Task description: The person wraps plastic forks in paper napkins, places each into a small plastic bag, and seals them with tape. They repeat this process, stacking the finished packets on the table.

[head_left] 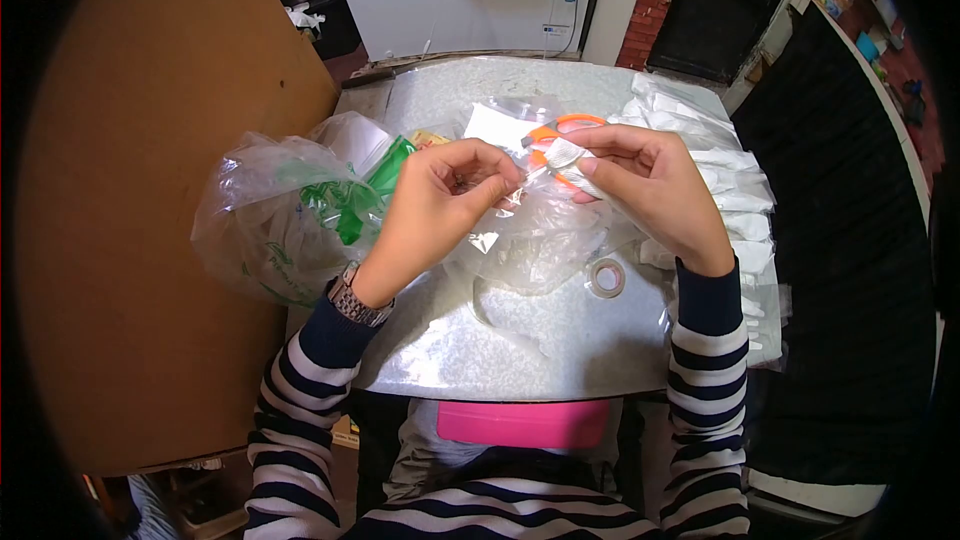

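Note:
Near the middle of the table, my left hand (447, 197) pinches a small piece of clear, shiny plastic (510, 202) between thumb and fingers. To its right, my right hand (655, 180) is closed on a small white ribbed packet (567, 158). The two hands are a short gap apart. Orange-handled scissors (581, 123) lie behind and partly under my right fingers. Clear plastic bags (540, 245) spread on the table below both hands. A roll of tape (606, 278) lies in front of my right hand.
A large clear bag with green print (250, 210) bulges at the table's left side. White packets in plastic (745, 200) line the right edge of the table (470, 350). A pink object (520, 424) sits at my lap. A brown board (150, 210) stands left.

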`<state>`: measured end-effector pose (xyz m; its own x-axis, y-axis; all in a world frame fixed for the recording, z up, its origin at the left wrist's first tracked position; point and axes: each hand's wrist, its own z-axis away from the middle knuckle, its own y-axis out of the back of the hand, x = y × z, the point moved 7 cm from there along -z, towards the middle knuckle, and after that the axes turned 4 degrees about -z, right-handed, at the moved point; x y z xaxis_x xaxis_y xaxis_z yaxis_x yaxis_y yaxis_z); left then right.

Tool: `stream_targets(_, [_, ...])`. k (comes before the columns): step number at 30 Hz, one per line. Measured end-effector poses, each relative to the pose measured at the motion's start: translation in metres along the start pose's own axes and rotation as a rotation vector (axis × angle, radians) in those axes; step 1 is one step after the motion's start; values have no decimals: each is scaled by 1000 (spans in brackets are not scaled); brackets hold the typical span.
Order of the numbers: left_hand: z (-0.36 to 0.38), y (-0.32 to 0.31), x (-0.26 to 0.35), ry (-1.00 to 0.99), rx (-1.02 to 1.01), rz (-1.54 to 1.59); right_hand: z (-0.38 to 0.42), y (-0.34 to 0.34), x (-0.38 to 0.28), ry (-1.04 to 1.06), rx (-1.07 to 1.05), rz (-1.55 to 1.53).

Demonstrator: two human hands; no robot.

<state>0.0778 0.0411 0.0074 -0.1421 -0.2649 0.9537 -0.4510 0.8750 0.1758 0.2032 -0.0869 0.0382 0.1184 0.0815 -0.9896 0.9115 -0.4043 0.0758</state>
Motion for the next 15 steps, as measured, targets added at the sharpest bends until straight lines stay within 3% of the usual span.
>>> stream_targets(15, [2,-1,3,-1,42,-60,-2,1,8,-6,4,36])
